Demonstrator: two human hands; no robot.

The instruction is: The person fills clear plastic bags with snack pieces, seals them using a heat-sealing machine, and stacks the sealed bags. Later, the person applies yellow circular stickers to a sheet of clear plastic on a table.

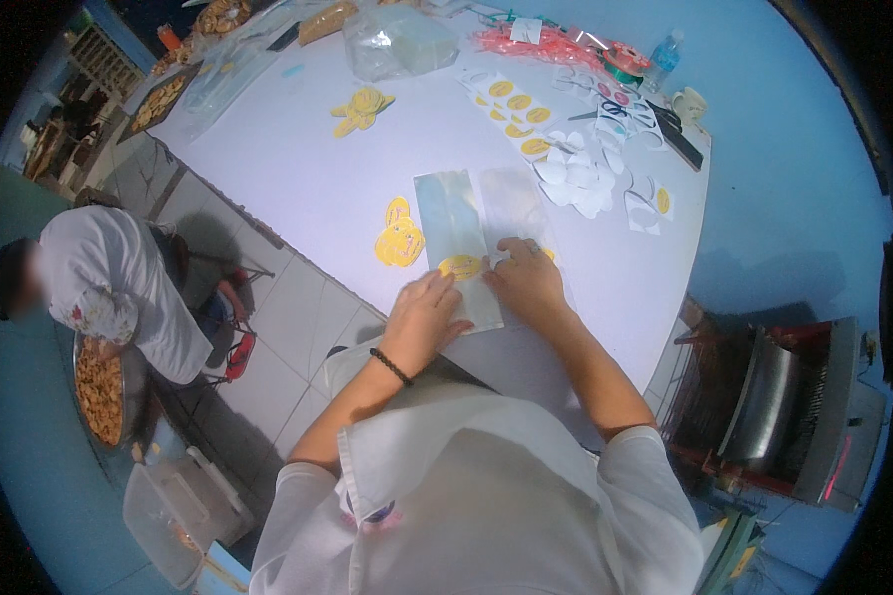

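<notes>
A clear plastic bag (450,208) lies flat before me with a yellow oval sticker (460,267) across its lower part. The fingertips of my left hand (419,316) rest at the sticker's left end. My right hand (525,282) has its bent fingers down between this bag's right edge and a second clear bag (513,201); part of another yellow sticker shows beside it. Neither hand is plainly closed on anything. A small pile of yellow oval stickers (399,244) lies left of the bags. More yellow stickers (361,110) form a heap farther back.
Sticker sheets (519,111), white backing scraps (577,182), scissors (614,110) and a stapler-like black tool (681,141) lie at the right. Beyond are pink ribbons (536,48) and a bottle (664,59). At left, a co-worker (119,282) bends over a basin of food pieces (100,390).
</notes>
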